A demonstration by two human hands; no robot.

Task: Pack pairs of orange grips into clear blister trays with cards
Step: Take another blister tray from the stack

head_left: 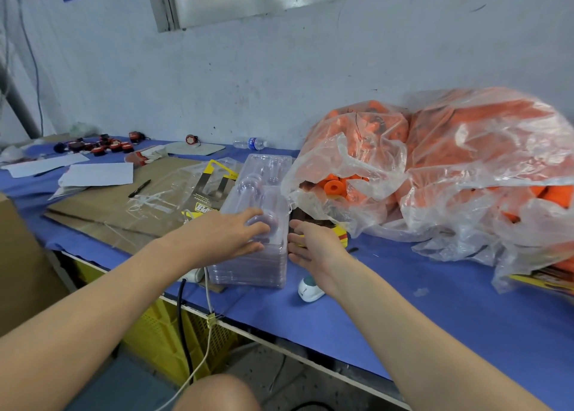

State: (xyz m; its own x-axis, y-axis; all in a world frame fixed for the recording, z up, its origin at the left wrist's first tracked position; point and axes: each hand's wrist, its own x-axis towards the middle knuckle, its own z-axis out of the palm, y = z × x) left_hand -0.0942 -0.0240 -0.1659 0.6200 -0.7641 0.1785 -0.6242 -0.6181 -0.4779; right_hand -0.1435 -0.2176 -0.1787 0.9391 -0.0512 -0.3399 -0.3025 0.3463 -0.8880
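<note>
Your forearms (93, 302) cross the table's (435, 302) near edge. Your left hand (231, 235) lies flat on the stack of clear blister trays (248, 274), gripping nothing. Your right hand (313, 244) waits open just beside the stack. Pin the stack and lift one tray only. The orange grips (334, 187) sit unheld in the bag (351, 159) beyond.

Near the tabletop's (435, 302) front edge, the left hand (236, 233) rests with spread fingers on a stack of clear blister trays (248, 271). The right hand (313, 246), fingers straight, is just beside the stack's right side. Clear bags of orange grips (466, 162) fill the back right corner.
</note>
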